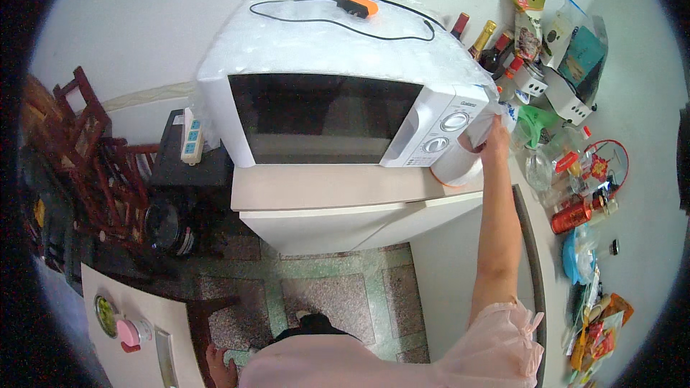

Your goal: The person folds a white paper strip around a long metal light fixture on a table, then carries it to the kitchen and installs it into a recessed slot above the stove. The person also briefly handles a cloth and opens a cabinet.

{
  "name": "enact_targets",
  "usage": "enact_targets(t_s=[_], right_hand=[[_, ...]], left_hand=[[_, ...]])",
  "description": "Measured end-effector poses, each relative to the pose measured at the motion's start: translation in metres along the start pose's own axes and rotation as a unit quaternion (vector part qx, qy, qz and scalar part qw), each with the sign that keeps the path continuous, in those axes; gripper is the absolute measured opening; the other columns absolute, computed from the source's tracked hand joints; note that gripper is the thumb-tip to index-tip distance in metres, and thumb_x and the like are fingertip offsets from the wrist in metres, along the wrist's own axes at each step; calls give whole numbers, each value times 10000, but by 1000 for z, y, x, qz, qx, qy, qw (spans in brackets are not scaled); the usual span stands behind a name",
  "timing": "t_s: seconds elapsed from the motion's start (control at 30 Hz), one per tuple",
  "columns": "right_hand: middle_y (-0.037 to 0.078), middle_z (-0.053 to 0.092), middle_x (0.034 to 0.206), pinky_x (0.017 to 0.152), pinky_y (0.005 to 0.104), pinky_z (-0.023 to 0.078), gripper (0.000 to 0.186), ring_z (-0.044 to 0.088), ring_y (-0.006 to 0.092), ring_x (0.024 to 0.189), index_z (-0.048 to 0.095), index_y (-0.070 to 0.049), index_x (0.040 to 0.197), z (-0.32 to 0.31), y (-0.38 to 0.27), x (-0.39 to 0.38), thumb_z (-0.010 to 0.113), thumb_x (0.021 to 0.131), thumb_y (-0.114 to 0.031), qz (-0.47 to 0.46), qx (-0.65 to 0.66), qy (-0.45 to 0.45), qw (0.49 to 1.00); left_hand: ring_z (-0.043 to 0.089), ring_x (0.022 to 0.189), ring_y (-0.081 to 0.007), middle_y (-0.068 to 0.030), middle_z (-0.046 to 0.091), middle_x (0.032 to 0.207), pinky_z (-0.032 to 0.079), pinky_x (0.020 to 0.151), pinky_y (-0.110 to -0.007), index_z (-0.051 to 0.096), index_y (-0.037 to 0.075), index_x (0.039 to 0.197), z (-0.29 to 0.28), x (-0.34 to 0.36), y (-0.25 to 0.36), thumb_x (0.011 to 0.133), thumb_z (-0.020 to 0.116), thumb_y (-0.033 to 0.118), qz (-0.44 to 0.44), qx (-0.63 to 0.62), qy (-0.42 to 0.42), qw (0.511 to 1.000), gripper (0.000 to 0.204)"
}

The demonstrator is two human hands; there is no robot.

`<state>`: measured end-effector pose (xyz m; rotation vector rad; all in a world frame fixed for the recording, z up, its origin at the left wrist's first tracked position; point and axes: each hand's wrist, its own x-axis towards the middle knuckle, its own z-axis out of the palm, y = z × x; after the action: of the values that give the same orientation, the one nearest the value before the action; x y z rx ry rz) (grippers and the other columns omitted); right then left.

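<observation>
My right hand point(494, 138) reaches forward to the right side of a white microwave point(323, 118). Its fingers close at the top of a white paper roll point(458, 167), where a pale, thin sheet shows beside them; the fingertips are partly hidden. The roll stands on the pale cabinet top point(323, 190), against the microwave's front right corner. Low in view, my left hand point(221, 368) hangs near the edge of a small table, fingers apart and holding nothing visible. The microwave door is closed.
An orange-and-black device with a black cable point(357, 6) lies on the plastic-wrapped microwave. Bottles point(496, 50), bags and a green plastic bag point(535, 122) crowd the right counter. A power strip point(192, 141) sits left; wooden chairs point(93, 158) stand beyond. A pink-lidded jar point(131, 332) is on the small table.
</observation>
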<state>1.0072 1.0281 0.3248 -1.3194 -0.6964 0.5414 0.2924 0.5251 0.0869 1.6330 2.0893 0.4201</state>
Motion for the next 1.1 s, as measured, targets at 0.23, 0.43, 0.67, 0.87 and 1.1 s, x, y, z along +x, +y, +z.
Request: enact_targets(t_s=[0.23, 0.43, 0.67, 0.87, 1.1], right_hand=[[84, 442, 1346, 900, 657, 304, 529, 422, 351, 1210, 365, -151, 1338, -20, -50, 9, 363, 941, -501, 147, 189, -75, 968], [84, 581, 1051, 796, 358, 452, 476, 546, 223, 927, 561, -13, 1105, 1, -104, 6, 517, 911, -445, -163, 127, 245, 947], [113, 594, 909, 747, 345, 449, 261, 546, 209, 833, 582, 18, 940, 90, -1, -280, 492, 922, -227, -225, -154, -113, 955], [101, 622, 965, 747, 357, 471, 297, 602, 194, 835, 547, -24, 1075, 134, 26, -551, 484, 933, -277, 531, 149, -604, 575], [58, 563, 1229, 946, 424, 413, 417, 544, 237, 1113, 454, -81, 1269, 177, -10, -684, 433, 955, -355, 626, 59, -592, 505]], left_hand=[[421, 1192, -365, -190, 390, 1301, 383, 955, -419, 549, 63, 1123, 3, 18, 29, 686, 659, 60, -18, -14, -36, 999, 450], [416, 1189, -392, -213, 408, 1297, 381, 970, -444, 566, 59, 1099, -8, 22, 51, 674, 669, 14, 8, -65, -4, 998, 440], [402, 1231, -331, -177, 388, 1346, 350, 1017, -394, 447, 65, 1272, -67, 33, 127, 725, 672, 73, 53, -133, 112, 983, 592], [279, 1333, -284, -97, 301, 1456, 245, 1068, -455, 209, 99, 1438, -42, 3, 118, 834, 465, 628, -143, -822, -18, 552, 843], [440, 1214, -245, -83, 435, 1355, 352, 1016, -439, 377, 83, 1343, -107, -62, 81, 873, 521, 455, -145, -861, 117, 473, 617]])
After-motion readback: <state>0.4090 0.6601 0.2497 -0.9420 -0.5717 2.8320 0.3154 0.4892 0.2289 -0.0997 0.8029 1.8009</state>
